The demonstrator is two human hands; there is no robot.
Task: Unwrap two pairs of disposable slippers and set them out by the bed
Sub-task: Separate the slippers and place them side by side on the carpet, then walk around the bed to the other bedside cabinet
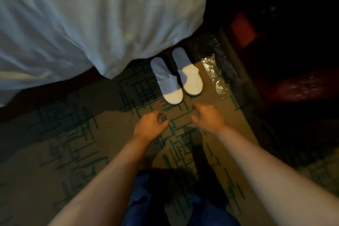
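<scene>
Two white disposable slippers stand side by side on the patterned carpet at the foot of the white bed cover [91, 24]: the left slipper [167, 82] and the right slipper [189, 75], toes pointing toward me. My left hand [151, 124] hovers just below the left slipper, fingers loosely curled, holding nothing. My right hand [207, 117] hangs a little below the right slipper, fingers also loosely curled and empty. Neither hand touches a slipper. Crumpled clear plastic wrapping [216, 71] lies on the floor to the right of the pair.
Dark wooden furniture [238, 64] with a red patch [242, 27] stands at the right. The carpet [82, 143] stretches to the left of my arms. My blue trousers [143, 198] show at the bottom.
</scene>
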